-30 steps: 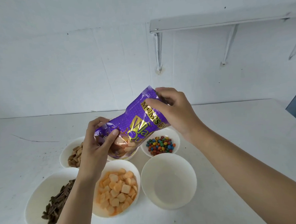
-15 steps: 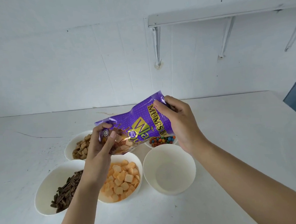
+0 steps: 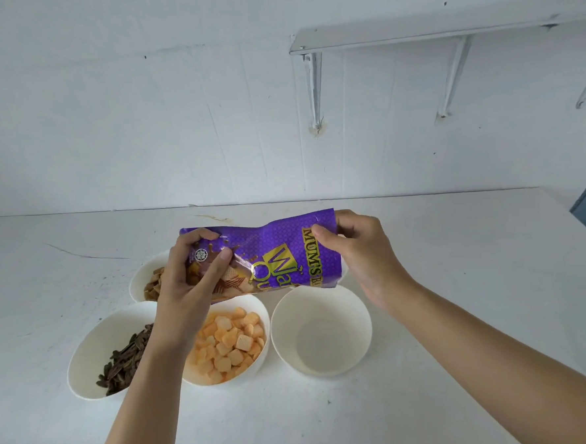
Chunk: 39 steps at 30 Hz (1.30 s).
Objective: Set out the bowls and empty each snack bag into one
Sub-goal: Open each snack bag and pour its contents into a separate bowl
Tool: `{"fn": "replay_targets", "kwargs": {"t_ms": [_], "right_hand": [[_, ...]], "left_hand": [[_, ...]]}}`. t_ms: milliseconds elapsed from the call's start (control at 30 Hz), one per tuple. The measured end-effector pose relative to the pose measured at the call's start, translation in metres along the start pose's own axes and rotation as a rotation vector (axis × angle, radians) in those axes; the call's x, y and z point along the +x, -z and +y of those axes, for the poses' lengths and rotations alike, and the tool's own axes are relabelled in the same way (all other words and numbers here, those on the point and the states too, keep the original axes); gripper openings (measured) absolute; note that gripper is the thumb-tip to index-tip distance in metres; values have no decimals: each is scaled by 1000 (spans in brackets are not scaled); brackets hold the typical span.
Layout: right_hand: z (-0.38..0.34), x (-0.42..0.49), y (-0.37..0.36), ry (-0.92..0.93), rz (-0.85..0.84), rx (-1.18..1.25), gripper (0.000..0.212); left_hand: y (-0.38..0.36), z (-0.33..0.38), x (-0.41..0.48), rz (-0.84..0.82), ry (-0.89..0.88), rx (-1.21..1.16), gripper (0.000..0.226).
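**asker:** what's different now, from the head camera?

**me:** a second ago i had the purple wafer bag [image 3: 273, 257] tipped steeply. the end in my right hand [image 3: 359, 255] was high and the end in my left hand [image 3: 185, 283] was down over the far-left bowl of wafer pieces [image 3: 143, 270]. now it has swung almost level and hangs lower, in front of the back row of bowls and up off the worktop [image 3: 460, 280]. the candy bowl that showed before is hidden behind it.

**asker:** and for the task?

**me:** i'd judge the pour into that far bowl is done or nearly so. the bag looks slack and flat, though i can't tell if any bits are left inside. the bowl of orange puffs [image 3: 261, 313] and the bowl of dark seeds [image 3: 94, 354] are filled. the empty bowl [image 3: 321, 340] at front right has no snack yet, so at least one bag is still to come.

**asker:** your grip?

**me:** both hands are closed on the bag. my left fingers curl over the top edge at its left end, and the thumb presses across the printed front. my right hand pinches the upper right corner between thumb and fingers. neither hand touches a bowl.
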State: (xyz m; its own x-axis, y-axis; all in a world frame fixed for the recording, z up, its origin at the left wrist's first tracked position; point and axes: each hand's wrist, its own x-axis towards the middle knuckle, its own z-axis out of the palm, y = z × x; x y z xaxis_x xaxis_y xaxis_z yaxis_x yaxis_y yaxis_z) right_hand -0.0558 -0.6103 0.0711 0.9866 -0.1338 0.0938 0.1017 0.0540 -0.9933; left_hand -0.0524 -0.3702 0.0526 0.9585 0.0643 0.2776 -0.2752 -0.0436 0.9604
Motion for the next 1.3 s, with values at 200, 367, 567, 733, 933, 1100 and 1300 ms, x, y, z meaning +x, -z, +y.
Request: {"fn": "replay_targets", "kwargs": {"t_ms": [200, 367, 567, 733, 933, 1100, 1300], "right_hand": [[9, -2, 8, -69, -49, -23, 16], [20, -7, 9, -115, -90, -13, 22], [38, -15, 8, -190, -96, 9, 20], [42, -21, 6, -197, -82, 20, 17], [48, -27, 5, -163, -48, 50, 8], [43, -27, 2, -85, 64, 48, 14], [35, -25, 0, -46, 109, 87, 20]], "left_hand": [[12, -2, 1, -36, 0, 145, 33], [15, 3, -4, -26, -21, 202, 33], [13, 10, -9, -30, -16, 239, 24], [14, 17, -11, -40, -61, 348, 27], [21, 20, -8, -53, -78, 345, 43], [23, 25, -4, -36, -70, 319, 42], [23, 29, -3, -27, -29, 282, 22]]}}
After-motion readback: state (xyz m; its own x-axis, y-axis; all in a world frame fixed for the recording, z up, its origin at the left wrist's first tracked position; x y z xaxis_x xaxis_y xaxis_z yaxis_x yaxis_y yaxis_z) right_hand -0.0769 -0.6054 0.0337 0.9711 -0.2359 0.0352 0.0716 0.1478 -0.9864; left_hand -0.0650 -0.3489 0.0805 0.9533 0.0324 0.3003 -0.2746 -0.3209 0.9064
